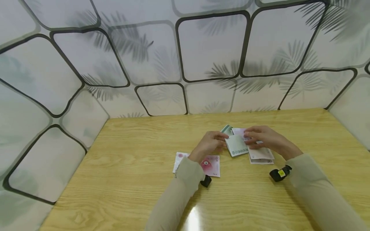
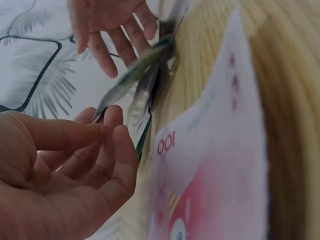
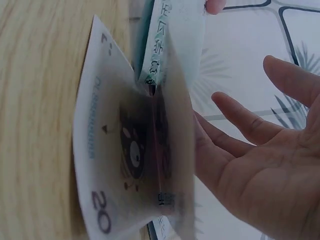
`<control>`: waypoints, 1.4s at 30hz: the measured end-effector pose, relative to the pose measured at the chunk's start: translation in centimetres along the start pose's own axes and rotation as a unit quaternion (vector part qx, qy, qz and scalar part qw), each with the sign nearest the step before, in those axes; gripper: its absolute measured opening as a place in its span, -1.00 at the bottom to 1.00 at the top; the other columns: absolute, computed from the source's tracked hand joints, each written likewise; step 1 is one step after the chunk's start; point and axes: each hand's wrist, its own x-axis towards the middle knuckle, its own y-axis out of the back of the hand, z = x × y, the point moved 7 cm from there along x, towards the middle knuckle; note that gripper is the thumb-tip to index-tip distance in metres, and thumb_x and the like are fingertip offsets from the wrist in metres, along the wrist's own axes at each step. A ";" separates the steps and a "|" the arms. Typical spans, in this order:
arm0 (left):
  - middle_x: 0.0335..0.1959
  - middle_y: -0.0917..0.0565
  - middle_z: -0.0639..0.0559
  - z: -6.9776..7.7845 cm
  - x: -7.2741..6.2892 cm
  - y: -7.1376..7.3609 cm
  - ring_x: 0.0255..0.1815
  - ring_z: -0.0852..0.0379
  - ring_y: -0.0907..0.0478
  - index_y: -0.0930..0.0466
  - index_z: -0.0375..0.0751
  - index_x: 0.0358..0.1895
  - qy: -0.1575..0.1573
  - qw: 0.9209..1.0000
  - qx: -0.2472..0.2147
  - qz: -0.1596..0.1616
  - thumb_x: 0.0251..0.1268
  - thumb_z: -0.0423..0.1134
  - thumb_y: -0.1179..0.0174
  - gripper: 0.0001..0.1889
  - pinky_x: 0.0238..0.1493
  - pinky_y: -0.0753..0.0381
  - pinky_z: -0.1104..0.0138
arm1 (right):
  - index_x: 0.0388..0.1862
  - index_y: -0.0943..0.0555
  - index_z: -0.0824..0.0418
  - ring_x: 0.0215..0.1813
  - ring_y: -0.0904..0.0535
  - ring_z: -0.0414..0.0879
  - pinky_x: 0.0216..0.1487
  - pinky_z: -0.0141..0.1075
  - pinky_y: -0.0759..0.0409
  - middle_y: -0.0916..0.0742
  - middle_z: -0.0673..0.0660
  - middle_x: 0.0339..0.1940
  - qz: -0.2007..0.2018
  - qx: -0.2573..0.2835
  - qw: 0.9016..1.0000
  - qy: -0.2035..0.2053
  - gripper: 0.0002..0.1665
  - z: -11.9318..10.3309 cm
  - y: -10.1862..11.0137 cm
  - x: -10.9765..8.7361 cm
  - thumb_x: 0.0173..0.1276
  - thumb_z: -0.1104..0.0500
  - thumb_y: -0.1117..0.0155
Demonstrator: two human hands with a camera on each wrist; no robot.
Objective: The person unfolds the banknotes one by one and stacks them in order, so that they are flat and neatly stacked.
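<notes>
My left hand [image 1: 211,143] pinches the edge of a folded pale green banknote [image 1: 237,146] between thumb and fingers, lifting that edge off the table. In the left wrist view the green note [image 2: 131,75] slants up from the fingertips. My right hand [image 1: 265,138] has its fingers loosely extended beside a folded brownish 20 banknote [image 1: 261,154]; in the right wrist view its palm [image 3: 260,165] faces the standing fold of that note [image 3: 107,150]. Whether the fingers touch the paper, I cannot tell. Behind lie another green note [image 1: 227,129] and a pale purple one [image 1: 238,131].
Beneath my left forearm, pink 100 banknotes [image 1: 214,170] lie on the wooden table [image 1: 124,179]. Patterned wall panels [image 1: 211,48] rise behind the table's back edge and at the left side. Each wrist wears a small black device [image 1: 278,174].
</notes>
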 end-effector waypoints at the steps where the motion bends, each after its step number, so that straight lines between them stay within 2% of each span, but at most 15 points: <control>1: -0.19 -0.73 -0.08 0.2 0.0 0.1 -0.27 0.12 -0.63 -0.71 -0.37 0.04 -0.012 1.000 0.018 0.007 0.35 -0.60 -0.16 -0.73 -0.16 -0.71 0.30 | 0.49 -0.06 0.66 0.26 -0.53 0.27 0.09 -0.15 -0.69 -0.35 0.60 0.37 0.000 0.001 1.000 0.002 -0.29 -0.1 -0.1 0.0 0.71 0.10 0.10; 7: -0.25 -0.79 -0.05 1.4 -0.3 1.2 -0.22 0.12 -0.72 -0.77 -0.32 -0.13 -0.059 0.990 0.116 0.056 0.30 -0.54 -0.28 -0.83 -0.16 -0.71 0.37 | 0.49 -0.09 0.64 0.29 -0.52 0.30 0.11 -0.12 -0.68 -0.36 0.60 0.40 -0.008 0.010 1.000 0.015 -0.29 -0.6 -0.6 0.0 0.70 0.08 0.09; 11: -0.32 -0.79 -0.06 1.9 -0.5 1.8 -0.27 0.08 -0.73 -0.78 -0.34 -0.19 -0.073 0.987 0.120 0.076 0.33 -0.48 -0.31 -0.91 -0.18 -0.72 0.33 | 0.48 -0.12 0.62 0.26 -0.55 0.24 0.14 -0.12 -0.67 -0.37 0.59 0.38 -0.007 0.014 1.000 0.015 -0.28 -0.9 -0.7 0.1 0.69 0.07 0.04; 14: -0.34 -0.78 -0.05 2.3 -0.5 2.0 -0.31 0.07 -0.70 -0.78 -0.34 -0.22 -0.086 0.985 0.127 0.083 0.35 -0.41 -0.33 -0.93 -0.28 -0.68 0.37 | 0.47 -0.16 0.60 0.23 -0.57 0.18 0.13 -0.13 -0.67 -0.43 0.55 0.35 -0.003 0.011 1.000 0.012 -0.28 -1.1 -0.6 0.0 0.66 0.05 -0.02; 20: -0.32 -0.76 0.01 3.3 -0.4 2.3 -0.36 0.24 -0.56 -0.80 -0.31 -0.28 -0.119 0.976 0.164 0.085 0.33 -0.29 -0.39 -0.88 -0.41 -0.52 0.49 | 0.47 -0.19 0.58 0.16 -0.61 0.17 0.08 -0.12 -0.69 -0.51 0.46 0.26 0.002 0.011 1.000 0.023 -0.29 -1.4 -0.1 -0.3 0.67 0.04 -0.02; 25: -0.35 -0.74 0.01 3.3 -0.6 2.8 -0.39 0.25 -0.55 -0.78 -0.32 -0.30 -0.113 0.976 0.158 0.102 0.30 -0.29 -0.42 -0.87 -0.43 -0.52 0.49 | 0.49 -0.14 0.58 0.21 -0.59 0.21 0.14 -0.09 -0.67 -0.43 0.54 0.35 -0.007 0.024 0.999 0.037 -0.29 -1.6 -0.4 -0.2 0.68 0.06 0.01; 29: -0.39 -0.71 0.03 3.3 -0.8 2.9 -0.41 0.25 -0.52 -0.75 -0.32 -0.32 -0.102 0.977 0.144 0.119 0.26 -0.29 -0.45 -0.86 -0.43 -0.50 0.50 | 0.53 0.00 0.59 0.15 -0.65 0.10 0.18 -0.03 -0.64 -0.42 0.59 0.35 -0.001 0.047 0.998 0.037 -0.24 -1.9 -1.2 -0.1 0.68 0.09 0.02; 32: -0.42 -0.68 0.04 3.5 -0.9 2.5 -0.45 0.25 -0.49 -0.72 -0.31 -0.34 -0.100 0.979 0.141 0.109 0.27 -0.31 -0.44 -0.87 -0.45 -0.51 0.49 | 0.57 0.13 0.56 0.19 -0.63 0.15 0.21 0.03 -0.61 -0.39 0.61 0.36 -0.001 0.063 0.997 0.035 -0.15 -2.3 -2.0 0.0 0.67 0.07 -0.01; 37: -0.43 -0.67 0.03 3.5 -1.1 1.1 -0.48 0.21 -0.55 -0.71 -0.33 -0.37 -0.107 0.986 0.118 0.052 0.29 -0.36 -0.41 -0.88 -0.35 -0.71 0.31 | 0.59 0.15 0.49 0.30 -0.49 0.34 0.21 0.06 -0.61 -0.31 0.60 0.41 -0.005 0.069 0.997 0.034 -0.10 -2.9 -3.2 0.0 0.65 0.03 -0.05; 40: -0.43 -0.67 0.03 3.4 -1.3 0.5 -0.46 0.18 -0.60 -0.69 -0.35 -0.38 -0.111 0.990 0.087 0.025 0.29 -0.38 -0.40 -0.88 -0.25 -0.77 0.18 | 0.59 0.11 0.48 0.25 -0.54 0.29 0.17 0.03 -0.64 -0.35 0.57 0.38 0.002 0.079 0.996 0.035 -0.14 -2.9 -3.4 0.0 0.66 0.04 -0.04; 42: -0.44 -0.66 0.02 3.2 -1.4 0.4 -0.44 0.16 -0.61 -0.68 -0.36 -0.38 -0.110 0.992 0.058 0.017 0.29 -0.39 -0.40 -0.88 -0.22 -0.77 0.13 | 0.58 0.09 0.49 0.18 -0.61 0.18 0.14 0.01 -0.66 -0.41 0.53 0.32 0.006 0.089 0.995 0.039 -0.19 -2.9 -3.4 -0.1 0.67 0.08 -0.02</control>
